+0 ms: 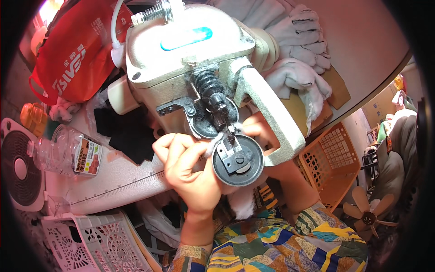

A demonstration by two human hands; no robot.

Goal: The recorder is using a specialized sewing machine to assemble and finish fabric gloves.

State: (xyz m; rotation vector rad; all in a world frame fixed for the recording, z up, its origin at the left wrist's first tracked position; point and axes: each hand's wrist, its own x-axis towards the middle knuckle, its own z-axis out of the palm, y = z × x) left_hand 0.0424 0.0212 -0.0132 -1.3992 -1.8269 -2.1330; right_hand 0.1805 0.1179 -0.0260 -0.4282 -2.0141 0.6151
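Table (362, 41): pale; bag (74, 50), jar (63, 152), gloves (299, 45) around the machine (167, 56).
Disc (253, 156), machine arm (276, 113): in the way, hiding part of the right hand (257, 129).
Fur (242, 205): white, fluffy, below the disc; wisps (211, 147) at its left edge.
Left hand (192, 174): fingers bent beside the wisps, grip unclear.
Right hand: cannot tell its grip.

From my head, one fisheye view faces forward and down, near the bulky cream metal sewing machine (192, 56).

a bright light (50, 11) glowed at the upper left; beyond the right edge of the pale tabletop (364, 41), an orange plastic crate (340, 146) stood near a beige-bladed fan (369, 218).
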